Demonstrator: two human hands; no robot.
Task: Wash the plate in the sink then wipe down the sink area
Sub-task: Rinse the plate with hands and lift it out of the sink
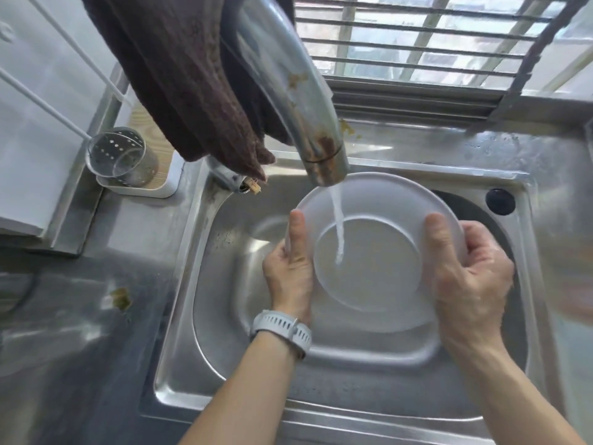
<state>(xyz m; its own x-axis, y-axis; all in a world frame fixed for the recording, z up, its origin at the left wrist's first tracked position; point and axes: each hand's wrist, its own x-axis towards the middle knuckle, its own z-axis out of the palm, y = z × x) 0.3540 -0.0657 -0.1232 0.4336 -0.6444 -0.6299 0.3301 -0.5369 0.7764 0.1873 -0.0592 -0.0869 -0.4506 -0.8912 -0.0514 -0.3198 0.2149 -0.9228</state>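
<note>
A translucent white plate (382,200) is held tilted over the steel sink (224,252), under the tap (308,117). A thin stream of water (338,232) falls from the spout onto the plate's middle. My left hand (288,268), with a white watch on its wrist, grips the plate's left rim, thumb on the front face. My right hand (468,277) grips the right rim, thumb across the front. A dark brown cloth (179,75) hangs over the tap's neck, above the sink's back left corner.
A perforated metal utensil holder (123,155) stands in a white tray at the left, beside a white cabinet. The steel counter (80,316) on the left has a small greenish scrap (121,298). A black plug (500,201) sits on the sink's back right rim. A barred window is behind.
</note>
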